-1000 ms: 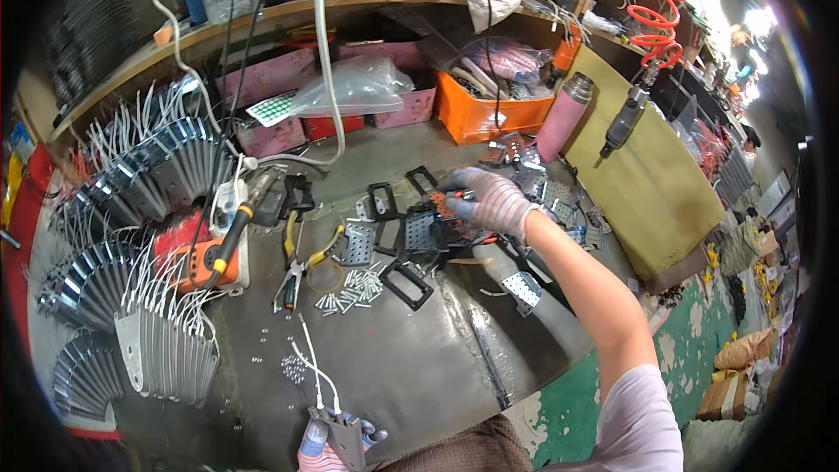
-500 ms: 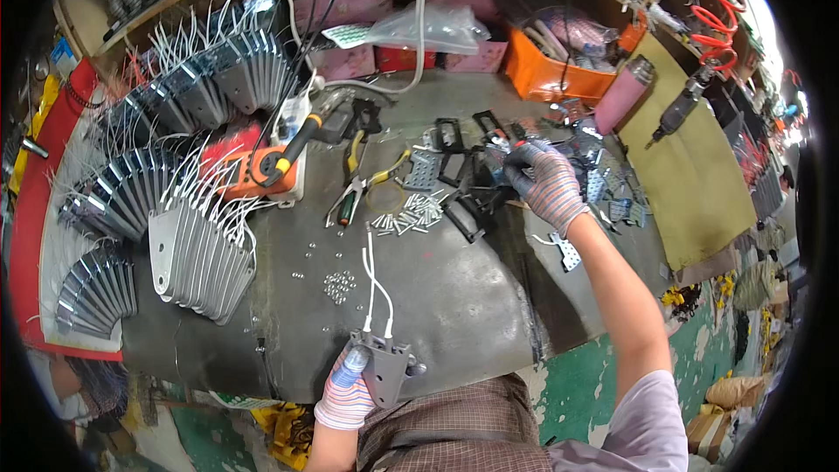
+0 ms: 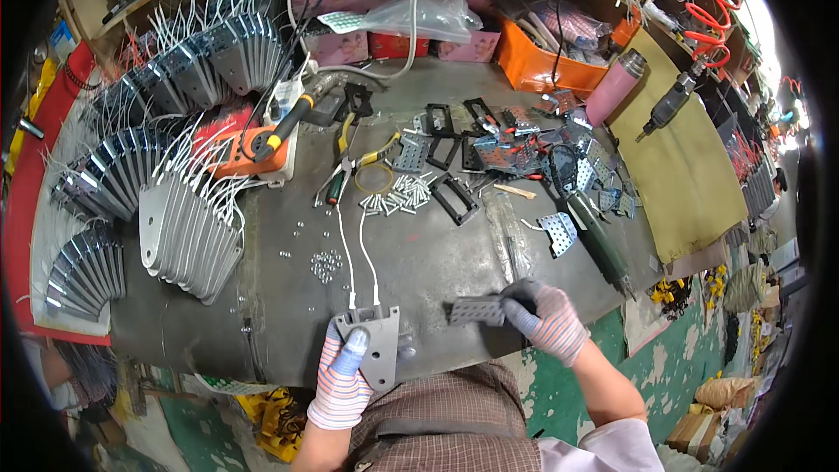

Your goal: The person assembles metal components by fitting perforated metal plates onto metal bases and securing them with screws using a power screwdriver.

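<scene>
My left hand (image 3: 343,376), in a striped glove, is wrapped round a grey metal housing (image 3: 381,351) at the table's near edge, thumb on its face. Two white wires (image 3: 370,258) run up from its top end across the tabletop. To the right, my right hand (image 3: 552,322), gloved too, pinches a dark perforated plate (image 3: 476,310) by one end, just above the table and apart from the housing. Farther off lie a heap of screws (image 3: 404,196), small nuts (image 3: 327,267), black rectangular frames (image 3: 454,199) and a light perforated plate (image 3: 558,232).
Finished-looking grey housings (image 3: 188,240) with wires stand in rows on the left. Pliers (image 3: 345,162) lie mid-table. A dark green electric screwdriver (image 3: 599,240) lies on the right, near a pink bottle (image 3: 616,87). An orange bin (image 3: 542,65) stands at the back.
My right hand has come back from the parts pile toward me, now with the dark perforated plate. My left hand still holds the housing, shifted slightly; the screwdriver is now uncovered.
</scene>
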A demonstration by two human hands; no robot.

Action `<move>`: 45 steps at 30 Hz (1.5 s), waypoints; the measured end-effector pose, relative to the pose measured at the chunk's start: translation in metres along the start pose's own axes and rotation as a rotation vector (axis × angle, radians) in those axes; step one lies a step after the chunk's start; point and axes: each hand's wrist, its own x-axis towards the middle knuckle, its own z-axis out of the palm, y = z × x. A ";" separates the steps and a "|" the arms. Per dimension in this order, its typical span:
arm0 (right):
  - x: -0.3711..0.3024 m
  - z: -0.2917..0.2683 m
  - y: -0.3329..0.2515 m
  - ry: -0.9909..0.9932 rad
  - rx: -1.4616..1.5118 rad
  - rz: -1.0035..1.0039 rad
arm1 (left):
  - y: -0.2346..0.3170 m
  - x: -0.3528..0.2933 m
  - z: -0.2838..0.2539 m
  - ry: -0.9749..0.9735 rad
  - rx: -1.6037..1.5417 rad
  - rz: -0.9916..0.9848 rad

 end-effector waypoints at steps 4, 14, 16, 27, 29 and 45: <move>0.001 0.013 -0.007 0.542 -0.761 -0.561 | -0.003 -0.001 0.005 0.021 0.088 -0.006; 0.030 0.053 -0.027 0.525 -0.328 -0.940 | -0.017 -0.006 0.025 -0.046 0.139 -0.145; 0.038 0.061 -0.032 0.521 -0.364 -0.991 | -0.027 -0.006 0.029 -0.059 0.155 -0.135; 0.057 0.076 -0.029 0.538 -0.455 -1.070 | -0.022 0.001 0.026 -0.072 0.181 -0.187; 0.058 0.078 -0.039 0.490 -0.429 -1.093 | -0.020 0.002 0.022 0.003 0.252 -0.102; 0.143 0.053 -0.102 0.168 -1.198 -0.679 | -0.006 0.018 -0.001 0.221 0.176 0.165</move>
